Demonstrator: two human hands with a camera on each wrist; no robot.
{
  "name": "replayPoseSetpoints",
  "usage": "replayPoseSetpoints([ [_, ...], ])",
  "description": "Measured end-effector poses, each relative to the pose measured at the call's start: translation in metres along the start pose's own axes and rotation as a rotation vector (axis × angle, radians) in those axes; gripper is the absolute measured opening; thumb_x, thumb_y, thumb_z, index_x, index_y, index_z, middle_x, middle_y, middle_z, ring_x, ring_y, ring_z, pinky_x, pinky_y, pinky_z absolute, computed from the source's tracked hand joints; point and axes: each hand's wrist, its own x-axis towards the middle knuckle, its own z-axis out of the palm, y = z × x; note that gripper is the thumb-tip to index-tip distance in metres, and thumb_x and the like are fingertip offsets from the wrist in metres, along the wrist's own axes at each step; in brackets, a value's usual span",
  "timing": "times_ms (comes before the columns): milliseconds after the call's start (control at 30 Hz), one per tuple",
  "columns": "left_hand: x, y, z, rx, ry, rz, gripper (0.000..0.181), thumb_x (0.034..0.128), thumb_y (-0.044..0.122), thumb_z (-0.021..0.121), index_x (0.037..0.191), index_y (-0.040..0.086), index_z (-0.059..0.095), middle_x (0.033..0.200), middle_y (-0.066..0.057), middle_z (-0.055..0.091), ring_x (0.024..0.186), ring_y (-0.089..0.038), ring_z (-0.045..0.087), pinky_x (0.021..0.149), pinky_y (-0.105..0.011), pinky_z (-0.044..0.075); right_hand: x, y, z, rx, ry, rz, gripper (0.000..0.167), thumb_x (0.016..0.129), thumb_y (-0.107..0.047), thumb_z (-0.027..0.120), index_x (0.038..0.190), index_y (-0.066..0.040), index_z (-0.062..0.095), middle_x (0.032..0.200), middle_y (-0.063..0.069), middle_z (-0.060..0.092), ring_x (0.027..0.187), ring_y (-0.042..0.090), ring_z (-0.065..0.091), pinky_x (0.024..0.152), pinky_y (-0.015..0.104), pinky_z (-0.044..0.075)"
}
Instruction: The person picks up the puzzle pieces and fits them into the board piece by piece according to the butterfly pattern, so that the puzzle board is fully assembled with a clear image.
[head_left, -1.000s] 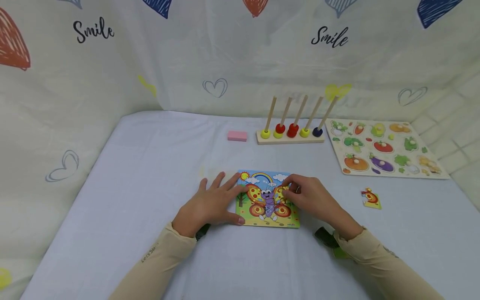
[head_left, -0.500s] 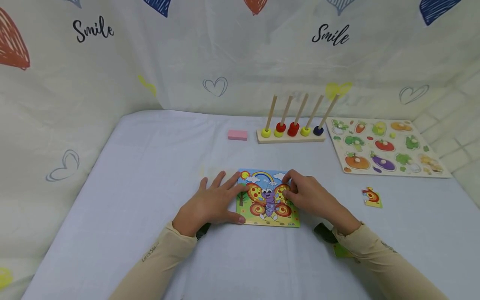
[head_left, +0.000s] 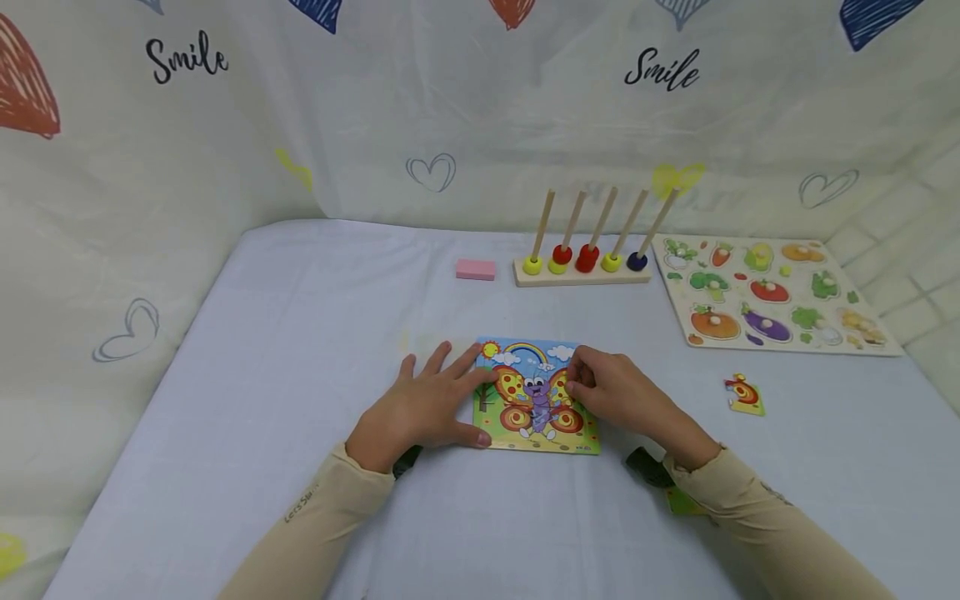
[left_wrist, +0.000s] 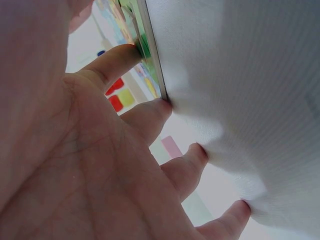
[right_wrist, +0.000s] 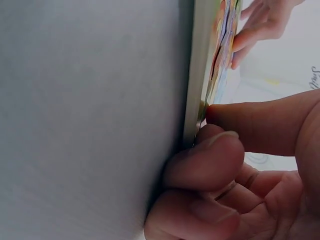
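A butterfly jigsaw puzzle (head_left: 538, 408) lies flat on the white-covered table in the head view. My left hand (head_left: 416, 412) is spread at its left side, with the thumb and index finger touching the board; in the left wrist view the other fingertips rest on the cloth. At the puzzle's upper right, my right hand (head_left: 618, 387) has its fingers curled and pinches a puzzle piece at the right edge, mostly hidden by the fingers. From the right wrist view, the thumb (right_wrist: 260, 122) meets the top edge of the board, other fingers bent beside it.
A loose puzzle piece (head_left: 745, 395) lies to the right. Another green piece (head_left: 684, 502) is partly under the right sleeve. Behind stand a pink block (head_left: 476, 269), a peg stacker (head_left: 581, 281) with coloured beads, and a vegetable knob board (head_left: 780, 292).
My right hand's fingers have shifted slightly at the puzzle's upper right, where the picture now looks more even than a second ago. The left hand has stayed in place.
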Motion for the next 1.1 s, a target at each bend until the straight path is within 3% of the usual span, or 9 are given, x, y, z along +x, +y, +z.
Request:
replayPoseSetpoints([
  [467,0.000,0.002,-0.001,-0.010,-0.007,-0.001,0.086,0.0919,0.053,0.083,0.165,0.033,0.043,0.180,-0.001,0.013,0.163,-0.041,0.007,0.122,-0.075,0.013,-0.006,0.003,-0.006,0.054,-0.012,-0.008,0.006,0.105,-0.009,0.066,0.103,-0.003,0.065,0.078,0.001,0.058,0.070,0.018,0.052,0.059,0.029,0.043],
  [833,-0.002,0.001,-0.002,-0.002,-0.006,0.011,0.086,0.0923,0.054,0.082,0.166,0.031,0.043,0.179,-0.003,0.014,0.163,-0.041,0.008,0.121,-0.076,0.014,-0.031,0.006,-0.022,0.125,0.003,0.011,0.010,0.109,-0.012,0.063,0.110,-0.004,0.068,0.087,0.003,0.066,0.073,0.019,0.062,0.064,0.032,0.054],
  [1100,-0.001,0.000,-0.002,-0.013,-0.020,0.008,0.087,0.0917,0.055,0.082,0.166,0.032,0.042,0.180,-0.002,0.013,0.163,-0.041,0.006,0.121,-0.076,0.012,-0.052,0.015,-0.034,0.109,0.041,-0.004,0.012,0.109,-0.017,0.064,0.112,-0.006,0.070,0.091,0.001,0.069,0.075,0.016,0.064,0.064,0.030,0.054],
])
